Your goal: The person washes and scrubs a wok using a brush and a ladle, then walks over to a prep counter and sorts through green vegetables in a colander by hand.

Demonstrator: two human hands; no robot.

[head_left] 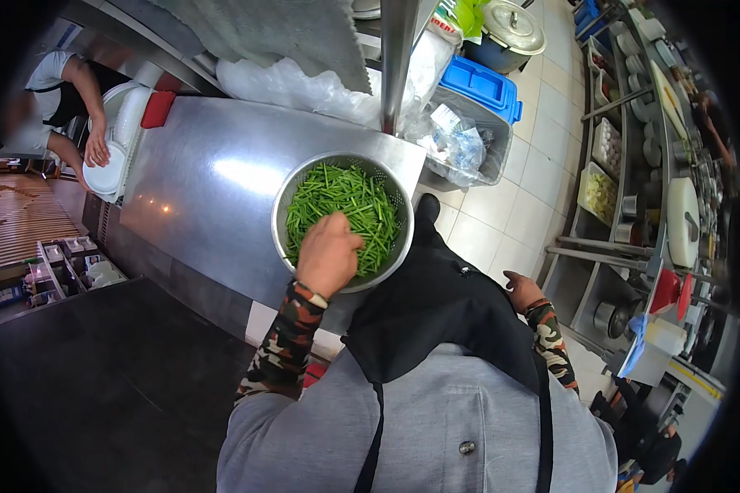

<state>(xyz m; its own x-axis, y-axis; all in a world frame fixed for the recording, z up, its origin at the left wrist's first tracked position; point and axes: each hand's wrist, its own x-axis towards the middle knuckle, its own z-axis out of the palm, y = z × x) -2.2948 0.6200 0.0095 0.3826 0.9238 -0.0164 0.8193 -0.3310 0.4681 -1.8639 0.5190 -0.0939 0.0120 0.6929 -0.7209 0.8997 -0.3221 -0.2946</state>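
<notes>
A round metal colander (281, 246) holds cut green stalks (329, 191) and stands at the near right end of the steel counter (197, 181). My left hand (329, 255) is over the front of the colander, its fingers curled down against the stalks; the fingertips are partly hidden, and I cannot make out what they hold. Away from the counter, my right hand (524, 291) hangs at my right side beside the black apron (444, 304). Its index finger is stretched out and nothing shows in it.
A co-worker's hands (97, 151) are at white dishes (107, 174) on the far left. Beyond the counter stand a grey bin (492, 160) with plastic bags, a blue lid (478, 82) and a lidded pot (514, 29). Shelves with food trays (598, 193) line the right.
</notes>
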